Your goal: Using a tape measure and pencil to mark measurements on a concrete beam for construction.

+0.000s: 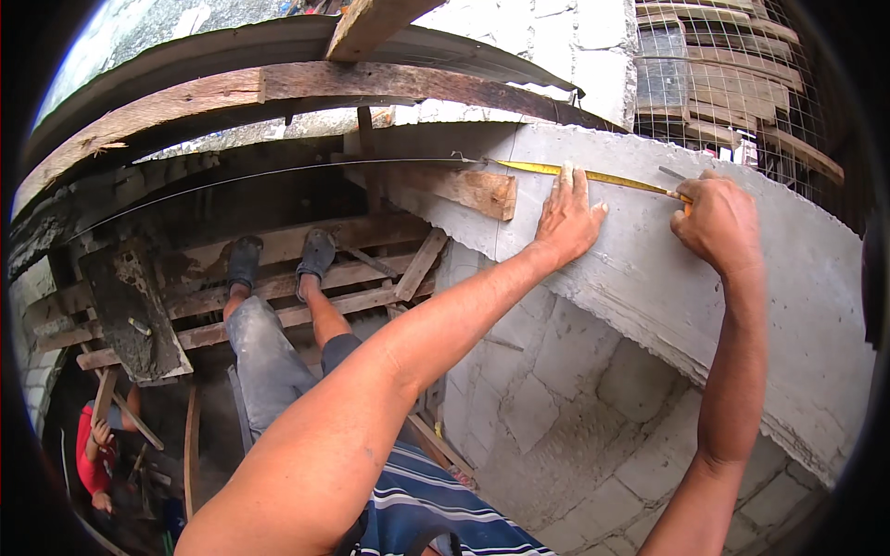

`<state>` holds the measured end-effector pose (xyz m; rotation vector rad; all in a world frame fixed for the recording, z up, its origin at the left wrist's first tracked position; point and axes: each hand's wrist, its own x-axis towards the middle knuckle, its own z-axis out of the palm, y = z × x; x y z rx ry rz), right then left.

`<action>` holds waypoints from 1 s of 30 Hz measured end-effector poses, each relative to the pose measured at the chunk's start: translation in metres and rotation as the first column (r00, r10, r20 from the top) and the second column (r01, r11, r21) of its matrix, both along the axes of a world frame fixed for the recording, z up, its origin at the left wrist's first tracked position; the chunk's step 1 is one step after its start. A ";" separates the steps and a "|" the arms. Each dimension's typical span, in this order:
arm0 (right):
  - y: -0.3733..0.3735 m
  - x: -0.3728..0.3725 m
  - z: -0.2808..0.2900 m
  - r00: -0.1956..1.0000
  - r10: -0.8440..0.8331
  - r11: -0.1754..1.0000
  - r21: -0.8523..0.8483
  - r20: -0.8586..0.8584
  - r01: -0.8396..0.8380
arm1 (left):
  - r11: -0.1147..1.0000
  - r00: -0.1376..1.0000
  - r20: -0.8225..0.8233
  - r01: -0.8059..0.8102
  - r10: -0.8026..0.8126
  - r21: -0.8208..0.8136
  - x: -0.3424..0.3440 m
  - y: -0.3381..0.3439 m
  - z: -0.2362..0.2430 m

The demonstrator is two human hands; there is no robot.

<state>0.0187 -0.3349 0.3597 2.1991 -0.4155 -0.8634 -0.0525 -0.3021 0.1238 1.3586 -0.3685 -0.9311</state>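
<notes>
A yellow tape measure (614, 177) stretches along the grey concrete beam (788, 278), from beside the string line out to my right hand. My left hand (567, 221) lies flat on the beam with its fingers extended, their tips on the tape. At the tape's right end my right hand (718, 221) is closed around it, with a bit of orange showing at the fingers. A thin grey rod (672, 173) lies or sticks out beside that hand; I cannot tell whether I hold it. A short wooden block (473, 192) sits against the beam's left face.
A taut string (250, 174) runs left from the beam. Below, my feet stand on wooden planks (371, 269), above a drop where a person in red (97, 454) works. Timber rails (445, 90) cross overhead; wire mesh (723, 74) is at upper right.
</notes>
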 end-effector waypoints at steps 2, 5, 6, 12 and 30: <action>-0.001 -0.001 0.002 1.000 0.017 1.000 -0.013 -0.014 -0.018 | 0.999 0.999 0.020 -0.034 0.034 -0.002 0.000 -0.001 0.001; 0.000 -0.005 0.000 0.995 0.097 0.995 -0.013 0.005 -0.097 | 0.997 0.997 -0.018 -0.080 0.080 0.001 0.000 -0.002 0.001; 0.000 -0.005 -0.001 0.995 0.097 0.995 -0.025 -0.008 -0.097 | 0.997 0.996 -0.047 -0.070 0.071 0.009 0.000 -0.002 0.001; -0.001 0.000 -0.003 0.998 0.059 0.998 0.019 0.025 -0.060 | 0.999 0.998 -0.053 -0.041 0.041 0.001 0.004 0.002 -0.005; -0.006 0.007 -0.006 0.996 0.079 0.994 0.085 -0.039 -0.075 | 0.868 0.900 0.003 -0.420 0.436 -0.265 0.006 0.015 0.035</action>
